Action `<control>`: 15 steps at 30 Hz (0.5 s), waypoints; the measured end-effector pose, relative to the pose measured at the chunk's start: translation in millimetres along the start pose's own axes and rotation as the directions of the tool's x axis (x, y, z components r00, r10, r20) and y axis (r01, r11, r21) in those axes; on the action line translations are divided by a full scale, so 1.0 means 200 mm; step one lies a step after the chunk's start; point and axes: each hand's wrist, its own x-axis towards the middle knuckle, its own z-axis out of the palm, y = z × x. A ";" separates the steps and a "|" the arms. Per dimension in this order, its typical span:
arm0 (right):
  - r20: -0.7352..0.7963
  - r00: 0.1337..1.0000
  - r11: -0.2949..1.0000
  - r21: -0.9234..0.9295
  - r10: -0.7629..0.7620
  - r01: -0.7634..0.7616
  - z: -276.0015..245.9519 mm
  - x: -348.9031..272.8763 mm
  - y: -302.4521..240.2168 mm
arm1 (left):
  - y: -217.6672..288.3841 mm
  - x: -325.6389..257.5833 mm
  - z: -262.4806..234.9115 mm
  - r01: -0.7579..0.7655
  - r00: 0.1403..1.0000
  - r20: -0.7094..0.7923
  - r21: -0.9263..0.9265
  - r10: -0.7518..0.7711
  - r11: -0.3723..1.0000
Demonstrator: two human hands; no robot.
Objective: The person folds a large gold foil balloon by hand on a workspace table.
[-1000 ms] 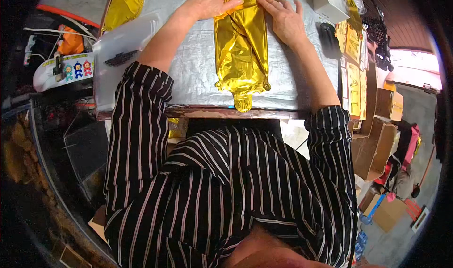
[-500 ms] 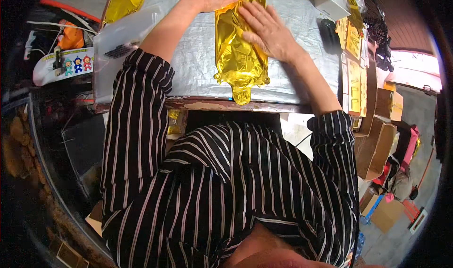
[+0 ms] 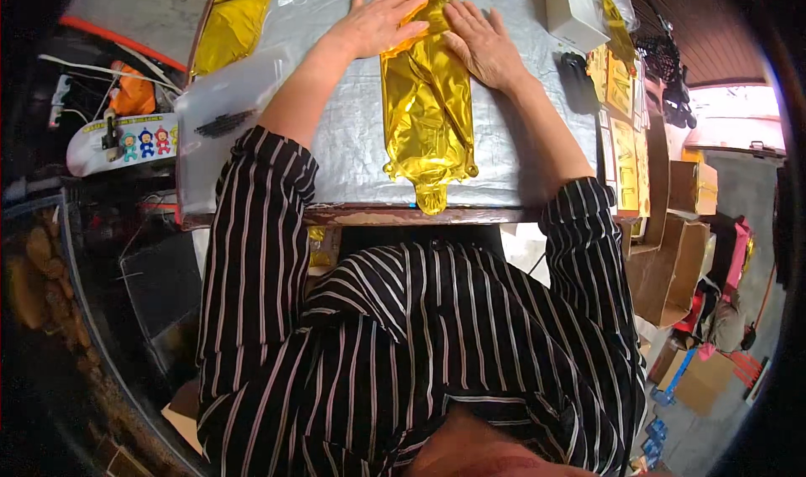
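Observation:
A flat, crinkled gold foil balloon (image 3: 428, 133) lies lengthwise on the table, its rounded tab pointing toward me at the front edge. My left hand (image 3: 382, 25) rests palm down along its left side, fingers stretched out over the foil. Under those fingers the foil reflects orange. My right hand (image 3: 487, 49) lies flat at the balloon's right edge, fingers extended and their tips on the foil. Neither hand grips anything. The balloon's far end runs out of the top of the picture.
A silver-grey sheet covers the table (image 3: 344, 158). More gold foil (image 3: 231, 28) lies at the far left, beside a clear plastic sleeve (image 3: 227, 124). A white box (image 3: 575, 11) and a dark object (image 3: 582, 82) stand at the right. Cardboard boxes (image 3: 672, 267) are beyond the table's right side.
My right hand has slid away from me along the balloon's right edge. My left hand stays near the same spot. The whole view has shifted, showing more of the table's far part.

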 end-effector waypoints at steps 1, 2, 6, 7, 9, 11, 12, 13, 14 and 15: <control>0.020 0.998 0.999 -0.013 0.053 -0.052 0.01 0.00 0.00 | 0.01 0.00 -0.01 0.014 1.000 0.020 -0.026 -0.013 1.000; -0.013 0.998 0.998 -0.039 0.054 -0.054 0.02 0.00 0.01 | 0.01 0.00 -0.02 0.016 1.000 0.021 -0.026 -0.016 1.000; -0.008 0.997 0.996 -0.047 0.071 -0.071 0.04 0.00 -0.03 | 0.01 -0.04 -0.05 0.006 1.000 -0.016 -0.001 -0.006 1.000; 0.000 0.996 0.993 -0.087 0.086 -0.086 0.03 0.03 -0.03 | 0.00 -0.06 -0.05 -0.015 0.996 -0.092 0.021 0.017 1.000; -0.022 0.992 0.983 -0.129 0.127 -0.129 0.05 0.01 -0.01 | 0.03 0.00 -0.13 -0.007 0.999 0.032 -0.102 0.010 0.995; -0.039 0.988 0.979 -0.133 0.150 -0.154 0.04 0.03 0.02 | 0.05 0.03 -0.17 0.011 0.993 0.120 -0.250 0.020 0.968; -0.060 0.985 0.977 -0.133 0.162 -0.169 0.04 0.03 0.01 | 0.05 0.02 -0.17 0.014 0.992 0.125 -0.253 0.018 0.967; -0.019 0.981 0.979 -0.066 0.194 -0.194 0.01 -0.01 0.02 | 0.06 0.02 -0.16 0.037 0.987 0.163 -0.209 -0.003 0.977; -0.018 0.981 0.979 -0.062 0.192 -0.193 -0.01 -0.05 0.02 | 0.05 0.02 -0.17 0.061 0.980 0.195 -0.160 -0.029 0.985; -0.032 0.995 0.996 0.001 0.094 -0.094 -0.04 -0.09 0.04 | 0.05 0.01 -0.17 0.064 0.980 0.195 -0.159 -0.032 0.985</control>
